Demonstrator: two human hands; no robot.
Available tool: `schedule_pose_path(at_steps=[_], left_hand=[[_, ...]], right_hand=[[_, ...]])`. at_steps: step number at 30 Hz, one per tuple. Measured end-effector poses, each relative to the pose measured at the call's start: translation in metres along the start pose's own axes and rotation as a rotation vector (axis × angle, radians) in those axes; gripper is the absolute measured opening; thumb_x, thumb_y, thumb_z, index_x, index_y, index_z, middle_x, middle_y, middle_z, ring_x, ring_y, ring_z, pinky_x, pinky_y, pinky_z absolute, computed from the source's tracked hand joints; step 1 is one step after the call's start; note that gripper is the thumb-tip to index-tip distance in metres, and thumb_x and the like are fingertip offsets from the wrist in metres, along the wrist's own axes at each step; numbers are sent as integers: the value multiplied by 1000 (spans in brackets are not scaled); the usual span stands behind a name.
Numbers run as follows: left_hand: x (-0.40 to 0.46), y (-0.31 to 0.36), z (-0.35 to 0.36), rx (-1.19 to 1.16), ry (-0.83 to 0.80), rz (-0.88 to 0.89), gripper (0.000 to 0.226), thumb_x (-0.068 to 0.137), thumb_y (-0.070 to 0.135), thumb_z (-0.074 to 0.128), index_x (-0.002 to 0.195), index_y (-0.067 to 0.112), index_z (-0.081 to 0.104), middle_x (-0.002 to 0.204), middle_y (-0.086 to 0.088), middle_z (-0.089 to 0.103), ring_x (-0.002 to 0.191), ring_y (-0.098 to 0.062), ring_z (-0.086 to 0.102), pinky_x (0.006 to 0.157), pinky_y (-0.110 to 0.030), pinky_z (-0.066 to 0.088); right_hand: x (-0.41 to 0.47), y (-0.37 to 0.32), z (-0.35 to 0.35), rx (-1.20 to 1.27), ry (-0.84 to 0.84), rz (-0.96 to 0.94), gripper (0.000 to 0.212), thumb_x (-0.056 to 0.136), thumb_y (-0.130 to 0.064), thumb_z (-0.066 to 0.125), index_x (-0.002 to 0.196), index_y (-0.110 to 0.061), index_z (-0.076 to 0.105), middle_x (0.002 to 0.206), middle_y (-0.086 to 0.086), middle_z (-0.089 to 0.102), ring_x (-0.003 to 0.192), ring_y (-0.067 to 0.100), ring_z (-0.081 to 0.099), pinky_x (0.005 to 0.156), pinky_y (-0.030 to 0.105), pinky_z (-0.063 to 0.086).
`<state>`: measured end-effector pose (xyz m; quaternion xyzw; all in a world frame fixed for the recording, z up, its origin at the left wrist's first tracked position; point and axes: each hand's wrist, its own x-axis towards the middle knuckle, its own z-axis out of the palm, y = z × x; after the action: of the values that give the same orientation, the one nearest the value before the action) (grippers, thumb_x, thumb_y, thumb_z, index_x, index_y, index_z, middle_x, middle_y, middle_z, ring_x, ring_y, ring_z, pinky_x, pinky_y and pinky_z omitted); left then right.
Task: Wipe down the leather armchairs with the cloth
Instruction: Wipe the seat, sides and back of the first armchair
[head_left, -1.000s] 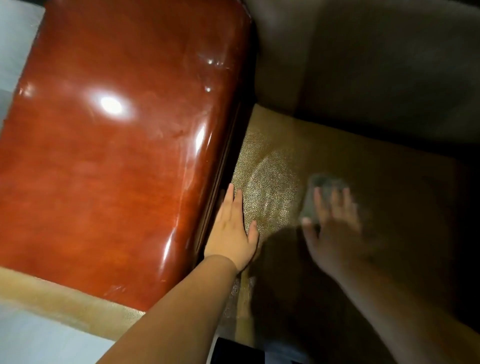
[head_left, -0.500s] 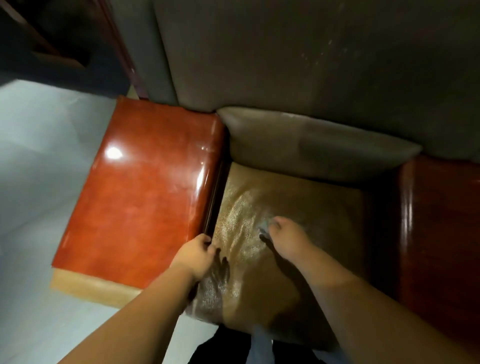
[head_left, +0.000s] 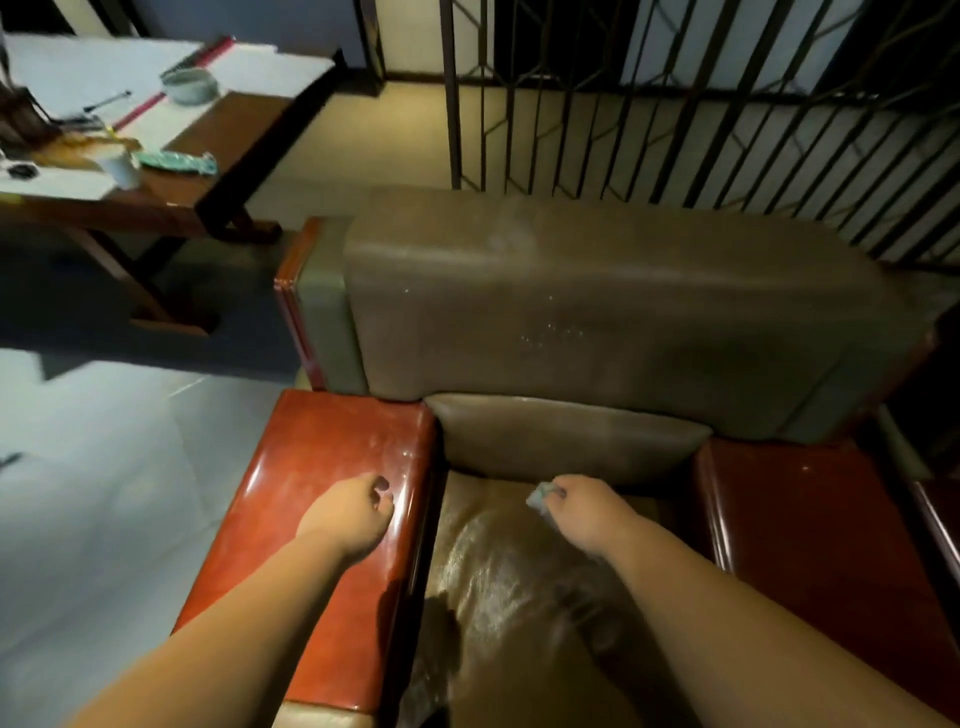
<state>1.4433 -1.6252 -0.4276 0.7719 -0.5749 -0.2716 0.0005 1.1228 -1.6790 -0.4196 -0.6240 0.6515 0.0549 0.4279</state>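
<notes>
I see the olive-brown leather armchair (head_left: 597, 322) filling the middle of my view, its wide backrest at twelve o'clock and its shiny seat cushion (head_left: 519, 597) running down to six. A glossy red-brown wooden armrest (head_left: 322, 493) lies along the seat at nine o'clock, and a darker matching armrest (head_left: 810, 540) at three. Behind the backrest, from twelve to two o'clock, stands a black metal lattice screen (head_left: 675, 104). At ten o'clock, well apart from the chair, a dark wooden table (head_left: 228, 135) carries white sheets, a pale round bowl (head_left: 189, 85) and a white cup (head_left: 120, 167); I can read no writing or label anywhere.

My left hand (head_left: 353, 514) rests on the near armrest with its fingers curled under, holding nothing. My right hand (head_left: 576, 506) hangs over the back of the seat cushion, just below the small lumbar pillow (head_left: 566, 436), and pinches a small pale grey cloth (head_left: 540, 498) bunched between its curled fingers and thumb.
</notes>
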Motion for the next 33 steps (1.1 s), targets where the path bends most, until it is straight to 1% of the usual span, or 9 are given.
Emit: schedule_pose_path(at_steps=[3, 5, 7, 10, 15, 20, 24, 29, 33], left_hand=[[-12, 32, -18, -89, 146, -12, 34, 106, 42, 49, 127, 22, 67, 124, -2, 74, 111, -26, 68, 88, -34, 53], [-22, 55, -25, -134, 221, -8, 32, 106, 42, 49, 122, 22, 68, 123, -2, 74, 111, -27, 68, 87, -35, 52], [-32, 76, -32, -140, 231, -10, 30, 106, 42, 49, 118, 23, 69, 120, -2, 74, 109, -26, 68, 85, -35, 52], [-37, 102, -47, -121, 245, 24, 29, 106, 44, 48, 116, 25, 67, 119, -1, 74, 108, -25, 68, 85, -35, 52], [-33, 125, -79, -144, 312, 49, 32, 106, 48, 47, 120, 27, 66, 117, 4, 74, 106, -19, 68, 86, -33, 51], [-21, 130, -98, -208, 343, 32, 28, 106, 49, 50, 119, 30, 65, 115, 7, 71, 99, -10, 63, 86, -30, 49], [2, 131, -111, -172, 341, 52, 33, 106, 48, 51, 125, 24, 64, 119, 2, 72, 105, -16, 67, 90, -33, 54], [48, 134, -135, -96, 350, 125, 39, 105, 49, 52, 131, 22, 63, 120, 2, 71, 107, -19, 67, 85, -33, 52], [89, 130, -162, -27, 367, 187, 39, 102, 52, 51, 127, 24, 63, 118, 2, 71, 106, -21, 67, 88, -39, 56]], right_hand=[[-16, -5, -38, -32, 90, -80, 29, 108, -38, 39, 86, -30, 57, 91, -11, 59, 86, 10, 54, 76, 31, 40], [-26, -7, -63, -64, 139, -140, 33, 108, -36, 38, 77, -33, 48, 81, -15, 52, 81, 7, 50, 77, 30, 38], [-38, -6, -84, -120, 136, -176, 31, 109, -39, 35, 81, -34, 48, 87, -14, 55, 83, 8, 53, 78, 35, 43], [-50, -5, -112, -166, 160, -213, 29, 108, -41, 33, 99, -31, 59, 102, -3, 66, 91, 17, 60, 80, 38, 49], [-69, -14, -143, -151, 249, -290, 26, 109, -38, 36, 102, -31, 60, 94, -8, 65, 84, 10, 61, 72, 35, 50], [-78, -26, -152, -321, 357, -350, 20, 109, -43, 38, 112, -38, 58, 97, -13, 61, 85, 3, 59, 78, 31, 54], [-73, -41, -161, -329, 379, -376, 19, 109, -45, 39, 118, -41, 56, 99, -16, 61, 86, 2, 58, 73, 29, 50], [-49, -61, -177, -347, 405, -357, 24, 108, -43, 38, 120, -37, 57, 110, -7, 65, 92, 12, 61, 83, 39, 54], [-20, -83, -186, -288, 415, -354, 24, 107, -41, 40, 118, -35, 60, 106, -5, 66, 90, 15, 61, 84, 40, 54]])
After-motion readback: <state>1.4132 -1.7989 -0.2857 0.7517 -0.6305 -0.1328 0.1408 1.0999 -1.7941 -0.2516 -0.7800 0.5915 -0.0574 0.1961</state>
